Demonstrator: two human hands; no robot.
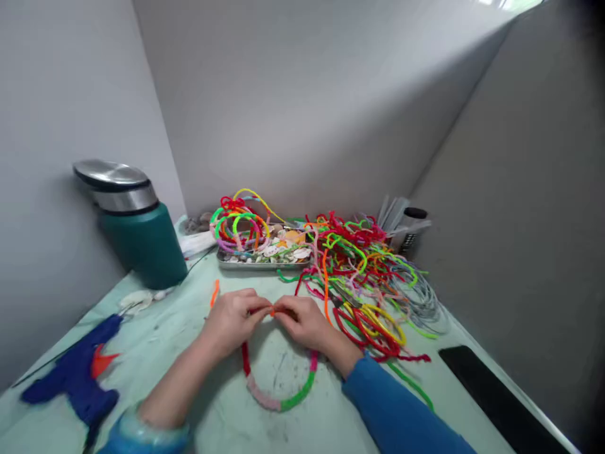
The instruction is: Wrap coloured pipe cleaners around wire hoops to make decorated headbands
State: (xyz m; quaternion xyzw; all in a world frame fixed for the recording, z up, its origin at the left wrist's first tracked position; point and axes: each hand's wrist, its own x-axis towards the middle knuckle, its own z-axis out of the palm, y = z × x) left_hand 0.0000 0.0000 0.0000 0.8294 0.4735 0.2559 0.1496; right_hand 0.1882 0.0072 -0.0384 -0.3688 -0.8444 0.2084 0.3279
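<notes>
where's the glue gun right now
Head view: the blue glue gun lies on the table at the near left, left of the left hand, nearer than the green flask.

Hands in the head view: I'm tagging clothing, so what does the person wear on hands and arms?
The left hand and right hand are bare: no gloves, rings or watch show. A blue long sleeve covers the right arm to the wrist; the left blue sleeve, with a paler cuff, ends far up the forearm.

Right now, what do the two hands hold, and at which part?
The left hand and the right hand both pinch the multicoloured pipe-cleaner ring at its far edge, close together.
</notes>
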